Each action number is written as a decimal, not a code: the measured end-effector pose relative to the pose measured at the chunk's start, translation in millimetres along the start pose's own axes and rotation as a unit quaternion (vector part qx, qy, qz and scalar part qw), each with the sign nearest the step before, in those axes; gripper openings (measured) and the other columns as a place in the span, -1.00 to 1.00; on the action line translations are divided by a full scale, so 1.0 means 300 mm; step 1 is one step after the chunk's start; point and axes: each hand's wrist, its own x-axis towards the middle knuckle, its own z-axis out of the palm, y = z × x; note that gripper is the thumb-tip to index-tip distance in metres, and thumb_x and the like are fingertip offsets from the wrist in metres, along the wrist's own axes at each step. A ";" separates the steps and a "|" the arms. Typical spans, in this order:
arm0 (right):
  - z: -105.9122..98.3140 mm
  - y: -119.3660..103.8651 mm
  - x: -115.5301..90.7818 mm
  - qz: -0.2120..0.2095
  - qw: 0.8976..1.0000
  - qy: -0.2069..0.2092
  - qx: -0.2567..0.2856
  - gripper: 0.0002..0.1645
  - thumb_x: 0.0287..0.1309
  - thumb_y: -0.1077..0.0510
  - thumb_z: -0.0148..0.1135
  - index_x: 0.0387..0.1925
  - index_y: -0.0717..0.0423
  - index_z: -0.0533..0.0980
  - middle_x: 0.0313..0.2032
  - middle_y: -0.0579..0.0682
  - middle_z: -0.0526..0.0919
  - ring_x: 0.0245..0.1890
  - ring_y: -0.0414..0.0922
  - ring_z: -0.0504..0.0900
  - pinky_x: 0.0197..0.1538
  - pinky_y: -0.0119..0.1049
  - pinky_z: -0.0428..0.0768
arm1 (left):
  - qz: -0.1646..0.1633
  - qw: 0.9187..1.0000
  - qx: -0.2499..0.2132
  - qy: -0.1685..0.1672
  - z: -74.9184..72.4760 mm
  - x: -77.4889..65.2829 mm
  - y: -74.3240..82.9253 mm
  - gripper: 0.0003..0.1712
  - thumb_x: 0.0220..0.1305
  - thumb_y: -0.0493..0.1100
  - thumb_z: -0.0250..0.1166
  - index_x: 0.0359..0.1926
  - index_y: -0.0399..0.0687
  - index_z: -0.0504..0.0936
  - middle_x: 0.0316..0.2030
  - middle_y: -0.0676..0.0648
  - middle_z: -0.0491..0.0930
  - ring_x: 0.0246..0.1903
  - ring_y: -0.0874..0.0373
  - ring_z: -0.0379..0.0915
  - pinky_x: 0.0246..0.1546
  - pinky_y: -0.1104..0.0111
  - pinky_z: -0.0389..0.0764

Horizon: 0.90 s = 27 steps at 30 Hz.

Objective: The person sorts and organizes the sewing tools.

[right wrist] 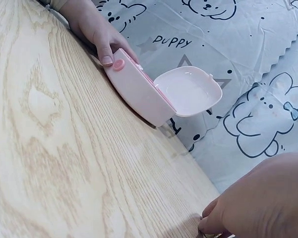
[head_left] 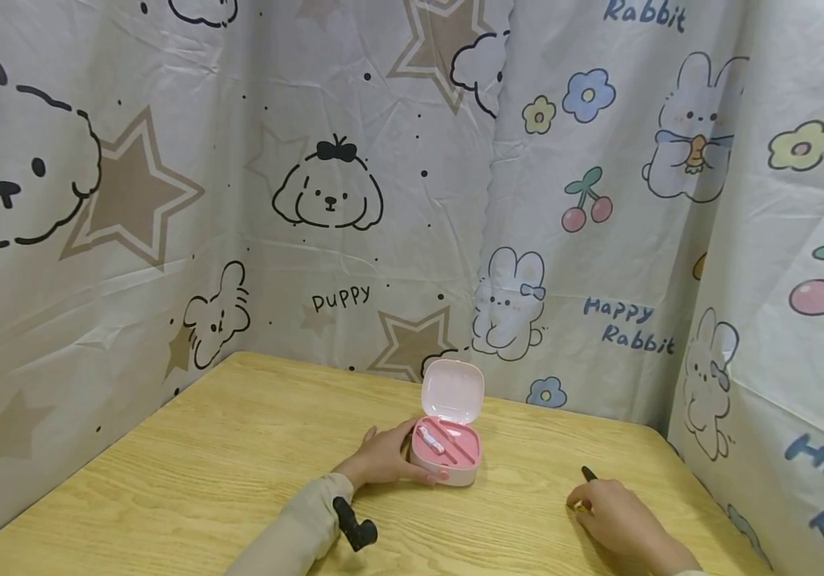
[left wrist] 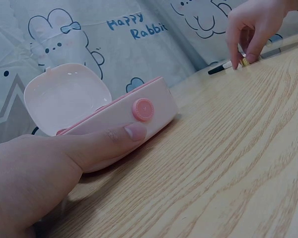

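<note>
A small pale pink case (head_left: 461, 475) stands on the table with its lid (head_left: 453, 392) raised. My left hand (head_left: 383, 458) grips its left side, the thumb lying along the front below a round pink button (left wrist: 143, 109). Inside, a white-and-pink slim piece (head_left: 430, 439) lies in the darker pink tray (head_left: 466, 438). Well to the right of the case, my right hand (head_left: 617, 512) pinches a slim pen-like stick (left wrist: 218, 69) low at the tabletop. Its black end points away from me; a white part and a yellow band show by the fingertips, and the fingers hide some of it.
The light wood table (head_left: 254, 432) meets printed cloth curtains (head_left: 354, 264) along its back and sides. On my left sleeve (head_left: 304, 512) sits a black bracket (head_left: 354, 526). Bare wood lies between the case and the right hand.
</note>
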 end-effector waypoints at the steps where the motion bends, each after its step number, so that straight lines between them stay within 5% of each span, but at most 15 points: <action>1: 0.001 0.000 -0.001 -0.003 1.000 0.002 0.000 -0.78 0.05 0.35 0.49 -0.31 -0.02 0.74 -0.42 -0.17 0.61 -0.40 -0.17 0.55 -0.28 -0.07 0.61 | -0.001 1.000 0.001 0.000 0.002 0.000 -0.001 0.32 -0.08 0.39 0.61 0.61 0.10 0.19 0.47 -0.02 0.35 0.45 -0.05 0.22 0.40 -0.38 -0.25; 20: 0.012 0.016 -0.005 -0.069 0.997 0.033 -0.008 -0.78 0.03 0.36 0.50 -0.41 -0.01 0.67 -0.47 -0.27 0.63 -0.45 -0.25 0.60 -0.36 -0.23 0.61 | -0.006 1.000 -0.002 -0.001 0.010 0.006 -0.013 0.33 -0.09 0.40 0.61 0.61 0.10 0.19 0.48 -0.01 0.34 0.45 -0.05 0.21 0.40 -0.37 -0.24; 27: 0.005 0.009 0.001 -0.058 0.998 0.034 0.006 -0.75 0.00 0.43 0.47 -0.41 0.02 0.68 -0.42 -0.20 0.68 -0.37 -0.15 0.66 -0.30 -0.13 0.65 | -0.005 1.000 0.000 -0.001 0.010 0.011 -0.015 0.33 -0.09 0.41 0.60 0.62 0.13 0.18 0.48 0.00 0.34 0.45 -0.03 0.21 0.40 -0.37 -0.26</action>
